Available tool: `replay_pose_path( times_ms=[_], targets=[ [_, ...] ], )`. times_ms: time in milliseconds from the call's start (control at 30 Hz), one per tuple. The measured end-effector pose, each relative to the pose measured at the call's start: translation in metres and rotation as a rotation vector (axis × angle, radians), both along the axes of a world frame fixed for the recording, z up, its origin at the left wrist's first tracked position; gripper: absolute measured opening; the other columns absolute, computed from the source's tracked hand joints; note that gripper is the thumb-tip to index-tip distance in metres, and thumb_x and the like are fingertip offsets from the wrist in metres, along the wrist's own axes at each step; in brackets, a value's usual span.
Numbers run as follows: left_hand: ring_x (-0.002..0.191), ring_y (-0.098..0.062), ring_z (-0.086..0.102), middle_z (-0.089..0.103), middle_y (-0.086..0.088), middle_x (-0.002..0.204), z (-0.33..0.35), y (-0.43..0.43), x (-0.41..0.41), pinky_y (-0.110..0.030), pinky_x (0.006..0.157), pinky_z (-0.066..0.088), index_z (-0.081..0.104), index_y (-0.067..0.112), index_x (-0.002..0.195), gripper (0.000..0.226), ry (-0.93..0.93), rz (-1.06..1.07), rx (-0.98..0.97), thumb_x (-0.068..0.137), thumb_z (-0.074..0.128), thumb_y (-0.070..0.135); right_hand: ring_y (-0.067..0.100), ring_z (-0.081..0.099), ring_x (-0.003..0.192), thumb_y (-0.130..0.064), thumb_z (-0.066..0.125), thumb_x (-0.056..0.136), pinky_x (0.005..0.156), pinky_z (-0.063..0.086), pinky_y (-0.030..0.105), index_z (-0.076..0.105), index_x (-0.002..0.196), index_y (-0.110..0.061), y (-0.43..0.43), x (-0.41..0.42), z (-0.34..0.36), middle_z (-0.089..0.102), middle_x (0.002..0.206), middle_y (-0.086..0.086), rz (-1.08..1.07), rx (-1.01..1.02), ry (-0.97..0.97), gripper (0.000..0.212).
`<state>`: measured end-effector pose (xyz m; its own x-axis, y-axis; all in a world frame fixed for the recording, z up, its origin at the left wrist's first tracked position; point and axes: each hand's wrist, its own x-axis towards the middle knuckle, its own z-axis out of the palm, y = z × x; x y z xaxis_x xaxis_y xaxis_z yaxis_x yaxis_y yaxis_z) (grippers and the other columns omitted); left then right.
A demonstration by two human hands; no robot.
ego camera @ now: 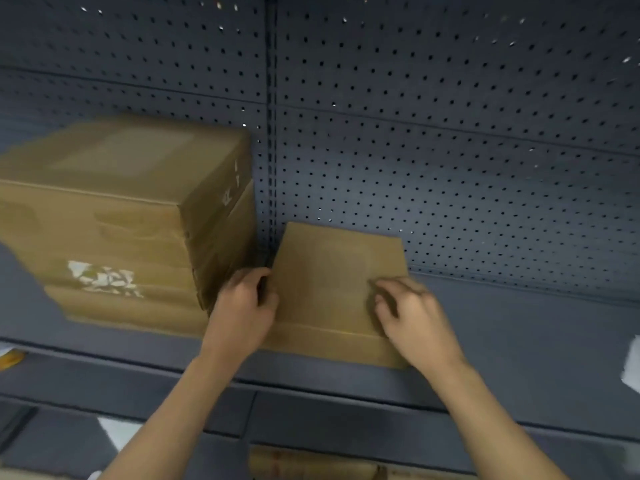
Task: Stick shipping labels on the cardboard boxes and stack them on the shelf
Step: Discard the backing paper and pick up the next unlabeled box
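A flat brown cardboard box [329, 271] lies on the dark grey shelf [519, 334], its far edge near the pegboard back. My left hand [242, 306] grips its left side, fingers curled over the edge. On the box's top right part rests my right hand [408, 313], fingers bent and pressing down. To the left stands a stack of several cardboard boxes [121, 220], blurred, with torn white label remains [104, 278] on its front. The flat box sits close beside this stack; a narrow gap shows between them.
A perforated grey pegboard [450, 133] forms the shelf's back, with a vertical slotted post [272, 133]. Something white [632, 365] shows at the right edge. More cardboard [311, 462] lies below the shelf lip. The shelf surface extends bare to the right of the box.
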<state>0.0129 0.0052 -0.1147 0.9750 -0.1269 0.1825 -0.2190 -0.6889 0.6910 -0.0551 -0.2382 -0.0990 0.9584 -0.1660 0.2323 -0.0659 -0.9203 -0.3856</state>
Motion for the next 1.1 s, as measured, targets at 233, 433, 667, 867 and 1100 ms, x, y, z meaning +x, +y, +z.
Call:
replay_pose_path(
  times_ms=[233, 433, 667, 867, 1100],
  targets=[
    [0.14, -0.026, 0.036, 0.039, -0.008, 0.153, -0.003, -0.005, 0.013, -0.034, 0.113, 0.032, 0.029, 0.012, 0.153, 0.065, 0.287, -0.04, -0.117, 0.097, 0.057, 0.031, 0.036, 0.048, 0.123, -0.034, 0.049, 0.099, 0.1, 0.045, 0.043, 0.04, 0.146, -0.01, -0.01, 0.0, -0.015, 0.05, 0.138, 0.012, -0.226, 0.04, 0.167, 0.054],
    [0.097, -0.011, 0.051, 0.056, 0.001, 0.133, -0.009, -0.007, 0.011, -0.022, 0.084, 0.037, 0.03, 0.017, 0.154, 0.06, 0.386, -0.051, -0.252, 0.1, 0.05, 0.032, 0.032, 0.059, 0.099, -0.037, 0.045, 0.101, 0.073, 0.043, 0.032, 0.041, 0.143, -0.012, -0.007, 0.004, -0.027, 0.063, 0.095, 0.008, -0.316, 0.34, 0.187, 0.05],
    [0.072, 0.0, 0.046, 0.053, 0.015, 0.094, -0.011, -0.017, 0.001, -0.018, 0.064, 0.037, 0.036, 0.02, 0.151, 0.051, 0.328, -0.049, -0.319, 0.101, 0.046, 0.024, 0.032, 0.055, 0.115, -0.029, 0.055, 0.099, 0.078, 0.037, 0.027, 0.045, 0.143, -0.01, -0.001, -0.007, -0.025, 0.062, 0.106, 0.006, -0.452, 0.595, 0.072, 0.049],
    [0.099, -0.011, 0.057, 0.057, 0.007, 0.125, -0.012, -0.051, -0.015, -0.027, 0.086, 0.036, 0.04, 0.025, 0.149, 0.049, 0.317, -0.143, -0.362, 0.101, 0.046, 0.026, 0.023, 0.053, 0.126, -0.03, 0.06, 0.096, 0.084, 0.037, 0.02, 0.044, 0.146, -0.01, -0.024, -0.048, -0.024, 0.062, 0.119, 0.0, -0.6, 0.646, -0.045, 0.056],
    [0.088, -0.011, 0.059, 0.065, 0.008, 0.102, -0.01, -0.122, -0.048, -0.028, 0.069, 0.042, 0.056, 0.03, 0.13, 0.035, 0.32, -0.298, -0.338, 0.098, 0.044, 0.022, 0.024, 0.049, 0.132, -0.036, 0.061, 0.095, 0.101, 0.041, 0.031, 0.039, 0.151, -0.015, -0.081, -0.114, -0.018, 0.058, 0.138, 0.003, -0.693, 0.63, -0.136, 0.063]
  ],
)
